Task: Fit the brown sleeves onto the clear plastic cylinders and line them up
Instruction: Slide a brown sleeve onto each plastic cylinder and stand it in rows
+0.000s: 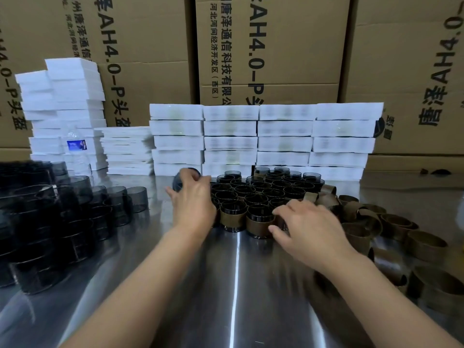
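Observation:
Several sleeved cylinders (258, 194) stand packed in rows at the table's middle, dark smoky plastic with brown bands. My left hand (193, 199) grips a bare smoky cylinder (179, 180), tilted on its side at the left end of the rows. My right hand (308, 224) lies over the front right of the group, fingers curved around a sleeved cylinder (258, 223) in the front row; the grip itself is partly hidden. Loose brown sleeves (391, 229) lie heaped at the right. Bare cylinders (75, 212) are piled at the left.
The steel table (226, 285) reflects light in front of me. White foam trays (258, 139) are stacked behind the rows, with taller stacks (65, 106) and a water bottle (76, 146) at back left. Cardboard boxes (276, 46) form the wall behind.

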A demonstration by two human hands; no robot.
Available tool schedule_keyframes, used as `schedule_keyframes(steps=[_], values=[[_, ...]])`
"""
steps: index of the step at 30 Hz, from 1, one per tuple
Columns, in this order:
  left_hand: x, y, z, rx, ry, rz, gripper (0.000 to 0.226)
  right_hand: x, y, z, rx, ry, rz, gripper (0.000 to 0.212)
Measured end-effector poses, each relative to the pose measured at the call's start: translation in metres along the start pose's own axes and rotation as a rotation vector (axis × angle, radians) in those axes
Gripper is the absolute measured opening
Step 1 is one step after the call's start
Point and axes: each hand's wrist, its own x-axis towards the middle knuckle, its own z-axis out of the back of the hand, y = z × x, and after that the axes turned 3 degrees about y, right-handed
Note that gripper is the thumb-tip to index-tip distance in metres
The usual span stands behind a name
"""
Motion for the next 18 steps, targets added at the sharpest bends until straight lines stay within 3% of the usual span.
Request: schedule_keyframes(steps=[5,8,12,15,18], values=[[-0.016,-0.001,-0.015,-0.459,-0.024,-0.018,0.044,-0.007,-0.022,0.006,-0.093,0.446,-0.276,0.055],[-0.019,0.004,-0.01,-0.616,-0.112,-0.062,0.045,-0.01,-0.025,0.003,-0.05,0.548,-0.293,0.049],[-0.023,0.006,-0.006,-0.881,-0.031,0.027,0.044,-0.005,-0.017,-0.005,0.105,0.444,-0.224,0.051],[-0.025,0.002,-0.013,-1.16,0.127,0.163,0.051,0.0,-0.007,-0.011,0.367,0.208,-0.255,0.055],[-0.027,-0.003,-0.018,-1.52,0.294,0.348,0.04,0.002,0.003,-0.013,0.567,-0.022,-0.289,0.037]])
